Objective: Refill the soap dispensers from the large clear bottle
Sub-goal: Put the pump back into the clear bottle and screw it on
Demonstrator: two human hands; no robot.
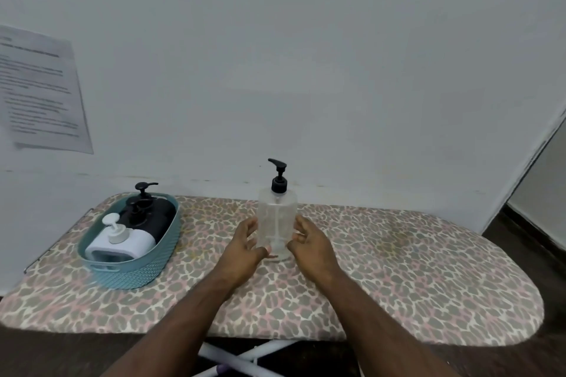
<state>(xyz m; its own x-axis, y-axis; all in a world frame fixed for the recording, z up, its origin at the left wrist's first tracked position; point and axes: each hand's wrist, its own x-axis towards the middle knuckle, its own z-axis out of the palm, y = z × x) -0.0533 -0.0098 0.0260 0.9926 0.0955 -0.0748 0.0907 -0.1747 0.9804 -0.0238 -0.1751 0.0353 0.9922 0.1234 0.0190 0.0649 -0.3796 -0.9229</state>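
The pump bottle [277,223] stands upright near the ironing board's [398,269] far edge, at mid-length. The basket [134,272] sits at the left end, holding three dispensers [122,242].

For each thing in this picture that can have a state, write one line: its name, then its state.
Clear bottle: upright, pump cap on.
White dispenser: in basket, pump on.
Black dispensers: in basket, pumps on.
Teal basket: holding the dispensers.
Left hand: beside bottle, fingers relaxed.
Right hand: beside bottle, fingers relaxed.
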